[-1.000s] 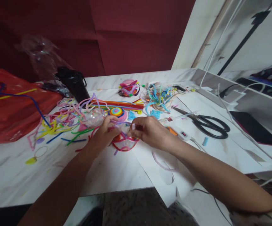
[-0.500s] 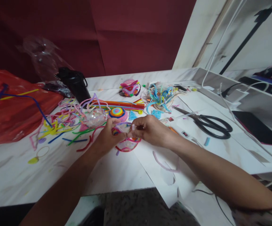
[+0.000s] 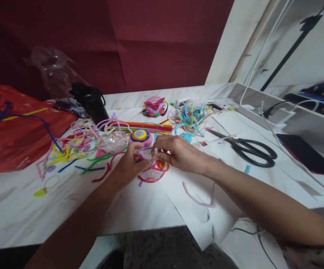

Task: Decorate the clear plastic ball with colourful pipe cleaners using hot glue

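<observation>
Both hands meet over a round pipe-cleaner craft (image 3: 151, 176) lying on the table, with a red-pink rim, colourful coiled rings and a whitish lower part. My left hand (image 3: 132, 162) pinches its upper left side between thumb and fingers. From the right, my right hand (image 3: 174, 151) bends over the top and pinches a short pale lilac pipe-cleaner piece (image 3: 155, 151) against the craft. The fingers hide part of the upper edge. Just behind sits a ball with rainbow-coiled rings (image 3: 140, 136).
Loose pipe cleaners (image 3: 63, 155) and a clear plastic ball (image 3: 113, 141) lie left. Large black scissors (image 3: 251, 149) rest right. A finished-looking mask-like craft (image 3: 155, 107) and blue pipe cleaners (image 3: 191, 116) stand behind. White paper (image 3: 195, 220) overhangs the front edge.
My right hand's fingers have shifted slightly left and lowered over the craft, uncovering its orange ring on the right. My left hand keeps nearly the same grip.
</observation>
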{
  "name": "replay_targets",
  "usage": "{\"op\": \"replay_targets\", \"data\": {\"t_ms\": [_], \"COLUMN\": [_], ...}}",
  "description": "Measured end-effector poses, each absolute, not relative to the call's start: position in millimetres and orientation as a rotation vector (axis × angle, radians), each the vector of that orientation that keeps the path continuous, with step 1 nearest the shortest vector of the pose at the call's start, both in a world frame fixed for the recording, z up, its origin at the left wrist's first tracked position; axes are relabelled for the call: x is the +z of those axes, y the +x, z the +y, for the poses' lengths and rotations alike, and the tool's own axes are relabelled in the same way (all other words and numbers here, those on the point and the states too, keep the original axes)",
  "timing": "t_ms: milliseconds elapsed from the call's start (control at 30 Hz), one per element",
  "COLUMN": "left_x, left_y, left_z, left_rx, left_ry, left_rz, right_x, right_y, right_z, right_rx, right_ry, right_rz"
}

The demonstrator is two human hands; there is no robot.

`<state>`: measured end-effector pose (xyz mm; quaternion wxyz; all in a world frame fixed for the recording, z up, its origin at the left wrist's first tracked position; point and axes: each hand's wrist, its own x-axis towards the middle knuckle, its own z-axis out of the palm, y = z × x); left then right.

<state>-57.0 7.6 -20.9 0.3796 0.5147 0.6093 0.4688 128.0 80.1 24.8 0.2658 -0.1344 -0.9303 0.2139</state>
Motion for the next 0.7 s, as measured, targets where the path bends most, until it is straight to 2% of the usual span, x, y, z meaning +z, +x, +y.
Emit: {"op": "replay_targets", "data": {"t_ms": [200,433,700], "left_x": [-16.4,-16.0,-17.5], "left_y": [-57.4,-57.4,-58.9], "left_z": [5.9,5.1,5.6], "left_rx": [1.147,1.138,1.094], "left_ry": [1.391,1.355,1.411], "left_rz": [1.570,1.602,1.562], "right_x": [19.9,34.1,32.3], "right_y": [128.4,132.3,127.0], "right_z": [84.2,89.8,91.4], "right_rx": [0.603,0.545,0.525], "right_ry": [-0.299,-0.046,-0.045], "right_rz": [-2.468,-2.660,-2.622]}}
